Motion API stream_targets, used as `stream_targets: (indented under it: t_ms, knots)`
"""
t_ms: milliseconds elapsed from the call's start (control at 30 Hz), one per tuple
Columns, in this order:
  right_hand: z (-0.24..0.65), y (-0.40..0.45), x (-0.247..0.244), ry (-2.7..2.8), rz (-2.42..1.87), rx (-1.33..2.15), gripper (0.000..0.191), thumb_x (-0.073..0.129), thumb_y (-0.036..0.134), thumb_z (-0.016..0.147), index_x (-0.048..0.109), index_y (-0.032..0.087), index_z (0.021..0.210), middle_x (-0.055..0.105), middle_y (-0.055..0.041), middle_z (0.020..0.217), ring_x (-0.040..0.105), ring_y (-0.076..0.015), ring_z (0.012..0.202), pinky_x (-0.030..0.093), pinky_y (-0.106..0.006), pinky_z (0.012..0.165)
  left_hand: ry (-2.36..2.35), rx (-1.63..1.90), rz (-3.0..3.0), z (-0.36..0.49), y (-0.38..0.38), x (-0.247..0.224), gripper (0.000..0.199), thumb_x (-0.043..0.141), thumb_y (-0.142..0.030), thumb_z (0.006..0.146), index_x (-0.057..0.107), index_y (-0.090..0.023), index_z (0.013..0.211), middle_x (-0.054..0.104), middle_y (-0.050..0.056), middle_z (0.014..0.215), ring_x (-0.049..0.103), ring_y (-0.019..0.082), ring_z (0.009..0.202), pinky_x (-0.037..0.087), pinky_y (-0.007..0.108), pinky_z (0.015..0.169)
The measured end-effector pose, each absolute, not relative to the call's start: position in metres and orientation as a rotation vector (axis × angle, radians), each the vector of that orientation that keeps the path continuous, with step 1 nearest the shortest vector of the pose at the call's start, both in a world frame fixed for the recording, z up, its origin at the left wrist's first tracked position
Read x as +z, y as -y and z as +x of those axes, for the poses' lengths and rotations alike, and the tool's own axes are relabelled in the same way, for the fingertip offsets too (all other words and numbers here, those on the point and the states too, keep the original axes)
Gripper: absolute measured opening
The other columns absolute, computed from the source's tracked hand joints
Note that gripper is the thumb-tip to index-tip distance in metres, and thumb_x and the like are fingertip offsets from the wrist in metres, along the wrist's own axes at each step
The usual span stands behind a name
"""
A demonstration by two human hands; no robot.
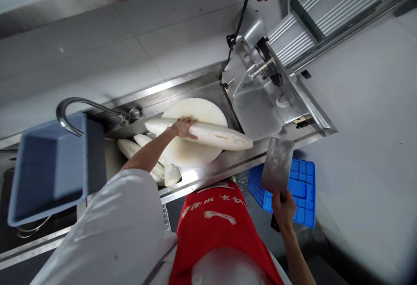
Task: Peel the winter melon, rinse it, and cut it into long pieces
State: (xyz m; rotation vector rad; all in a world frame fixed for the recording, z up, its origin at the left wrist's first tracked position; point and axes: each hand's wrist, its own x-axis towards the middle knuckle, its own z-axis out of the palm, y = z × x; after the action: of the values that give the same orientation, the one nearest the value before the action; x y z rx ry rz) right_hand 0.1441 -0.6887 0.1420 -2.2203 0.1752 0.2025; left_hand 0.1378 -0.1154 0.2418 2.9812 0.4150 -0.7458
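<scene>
A long, pale peeled winter melon (221,136) lies across a round white cutting board (187,157), its right end reaching past the board. My left hand (184,127) is laid over the melon left of its middle, thumb and fingers curved around it. Out to the right, my right hand (284,209) grips a cleaver (277,163) by its dark handle. The broad blade points away from me, apart from the melon. More pale melon pieces (171,174) lie left of the board, partly hidden by my left arm.
A metal slicing machine (257,111) stands at the back right. The steel counter edge (208,178) runs in front of me. Below the cleaver is a blue plastic crate (302,180). At left, a grey-blue bin (52,167) sits beneath a curved faucet (74,100).
</scene>
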Motion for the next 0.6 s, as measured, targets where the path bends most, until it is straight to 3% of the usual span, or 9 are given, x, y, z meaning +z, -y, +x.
stream_targets:
  t_ms: [167,267,600]
  knots:
    - [0.161,0.67,0.126,-0.105,-2.174,0.263,0.045,0.057,0.071,0.083,0.052,0.027,0.073,0.062,-0.0045,0.063,0.054,-0.0217,0.064,0.039,-0.033,0.062,-0.749,-0.608,3.035,0.033,0.129,0.229,0.118,0.079,-0.072,0.082,0.027,-0.029,0.178,0.05,0.024,0.16,0.052,0.048,0.145,0.039,0.057,0.122]
    - [0.179,0.654,0.123,-0.003,-2.176,0.302,0.043,0.055,0.069,0.082,0.052,0.027,0.073,0.062,-0.0054,0.064,0.054,-0.0224,0.066,0.037,-0.033,0.062,-0.918,-0.562,2.998,-0.027,0.149,0.219,0.115,0.082,-0.066,0.083,0.03,-0.024,0.177,0.056,0.024,0.151,0.057,0.046,0.137,0.045,0.054,0.118]
    - [0.225,0.621,0.124,0.217,-2.162,0.451,0.046,0.051,0.074,0.078,0.05,0.029,0.073,0.064,-0.0079,0.067,0.058,-0.0248,0.069,0.039,-0.035,0.066,-1.744,-0.162,2.377,-0.097,0.277,0.173,0.107,0.074,-0.074,0.089,0.032,-0.026,0.174,0.065,0.023,0.142,0.068,0.045,0.129,0.055,0.053,0.105]
